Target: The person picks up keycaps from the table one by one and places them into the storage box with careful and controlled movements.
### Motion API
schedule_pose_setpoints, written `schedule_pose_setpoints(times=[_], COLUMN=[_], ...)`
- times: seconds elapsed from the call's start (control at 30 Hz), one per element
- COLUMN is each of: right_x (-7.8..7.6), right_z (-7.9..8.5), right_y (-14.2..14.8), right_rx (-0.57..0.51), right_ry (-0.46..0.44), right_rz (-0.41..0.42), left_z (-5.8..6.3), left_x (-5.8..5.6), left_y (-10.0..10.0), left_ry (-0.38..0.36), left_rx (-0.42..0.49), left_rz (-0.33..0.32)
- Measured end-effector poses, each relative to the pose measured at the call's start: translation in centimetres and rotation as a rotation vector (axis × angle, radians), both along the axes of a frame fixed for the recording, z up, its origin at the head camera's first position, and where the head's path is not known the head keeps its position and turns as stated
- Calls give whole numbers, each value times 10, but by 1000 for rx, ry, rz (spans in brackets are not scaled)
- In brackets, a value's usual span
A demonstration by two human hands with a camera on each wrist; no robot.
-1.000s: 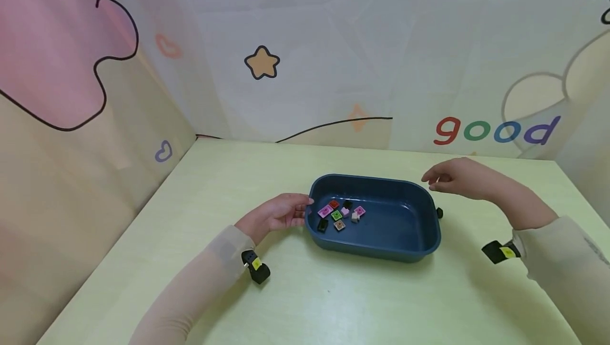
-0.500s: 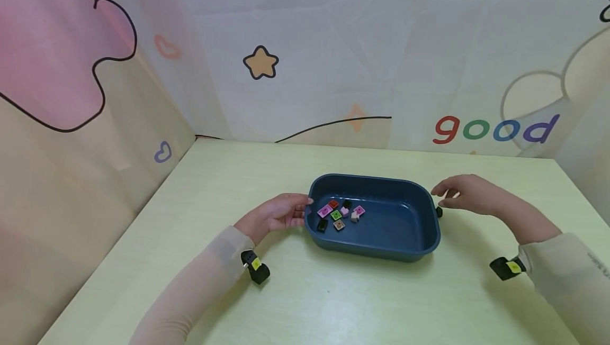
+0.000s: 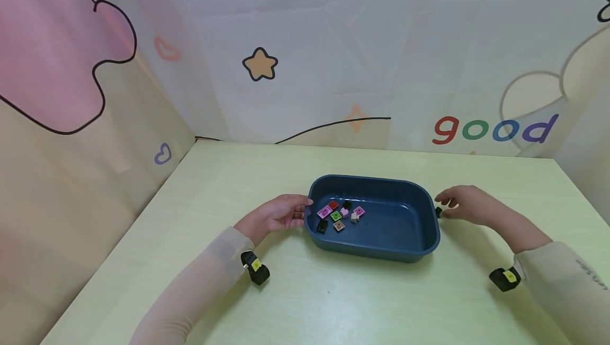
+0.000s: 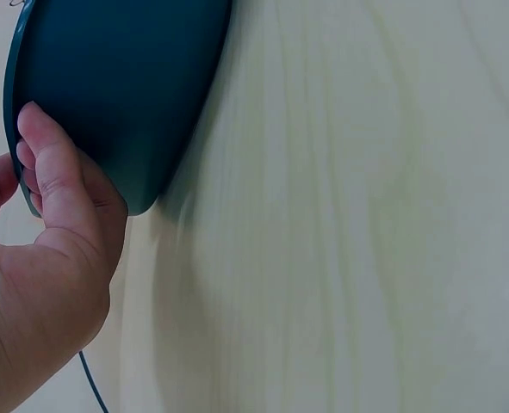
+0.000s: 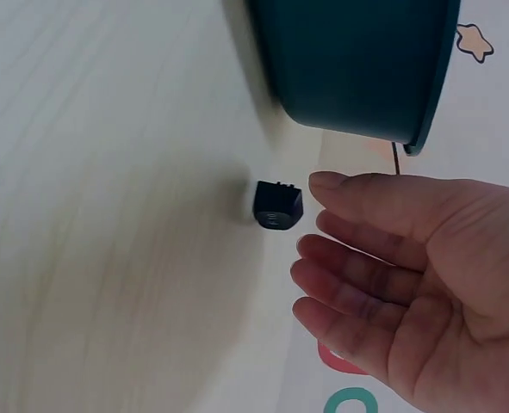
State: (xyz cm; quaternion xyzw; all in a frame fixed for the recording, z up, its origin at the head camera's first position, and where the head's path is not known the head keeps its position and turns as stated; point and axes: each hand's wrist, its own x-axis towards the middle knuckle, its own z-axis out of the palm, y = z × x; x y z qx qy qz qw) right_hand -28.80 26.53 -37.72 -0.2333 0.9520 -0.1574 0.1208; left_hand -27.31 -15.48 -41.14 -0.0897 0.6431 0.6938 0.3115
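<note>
A dark blue rectangular bin (image 3: 395, 231) stands on the table. Its left end is gripped by my left hand (image 3: 278, 214), thumb and fingers on either side of the rim. Small toy bricks lie in the bin's left half, among them a pink brick (image 3: 325, 212), a green brick (image 3: 336, 216), a red brick (image 3: 333, 205) and a black brick (image 3: 322, 226). Outside the right end, one black brick (image 5: 277, 206) with small studs sits on the table. My right hand (image 3: 472, 206) hovers right beside it, fingers loosely bent, a small gap showing in the right wrist view.
The pale green table (image 3: 324, 302) extends around the bin. A printed cloth backdrop (image 3: 324, 70) rises along the back and left edges. Each wrist carries a small black camera, such as the left wrist camera (image 3: 257, 271).
My right hand has come down and toward the front, from above the bin's back right corner to the black brick outside. My left hand and the bin have stayed in place.
</note>
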Motion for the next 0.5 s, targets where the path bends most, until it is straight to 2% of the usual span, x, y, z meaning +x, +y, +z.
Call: schedule_pose_setpoints(times=[0.5], right_x=[-9], right_z=[-9], right_y=[-9], right_rx=[21], right_ry=[-92], right_rz=[-19], left_z=[0], left_x=[0], left_y=[-1], left_ry=[1], left_rx=[-6], left_rz=[1])
